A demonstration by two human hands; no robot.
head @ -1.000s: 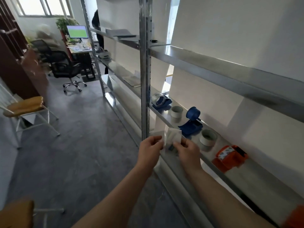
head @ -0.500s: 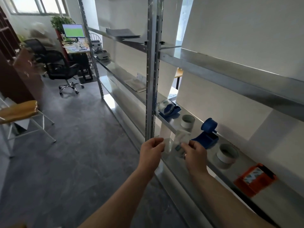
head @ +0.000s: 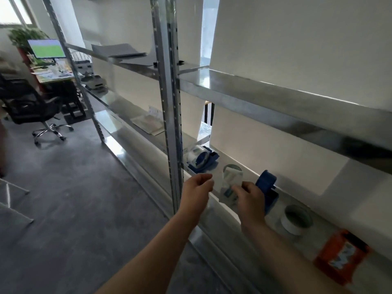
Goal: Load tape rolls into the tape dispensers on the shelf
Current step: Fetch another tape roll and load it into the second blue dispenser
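**Roll at 12 o'clock, empty dispenser at 3**

Your right hand (head: 250,198) pinches a pale printed sheet (head: 230,183). Whether your curled left hand (head: 197,188) grips anything, I cannot tell. The nearest tape roll (head: 232,167) lies flat on the shelf (head: 322,240), at 12 o'clock from the right hand, hole up. The empty blue dispenser (head: 267,190), just beside it at 3 o'clock, runs 12-to-6, hub farthest.

A tape roll (head: 291,225) lies right of dispenser (head: 266,183) (on shelf (head: 318,238)).
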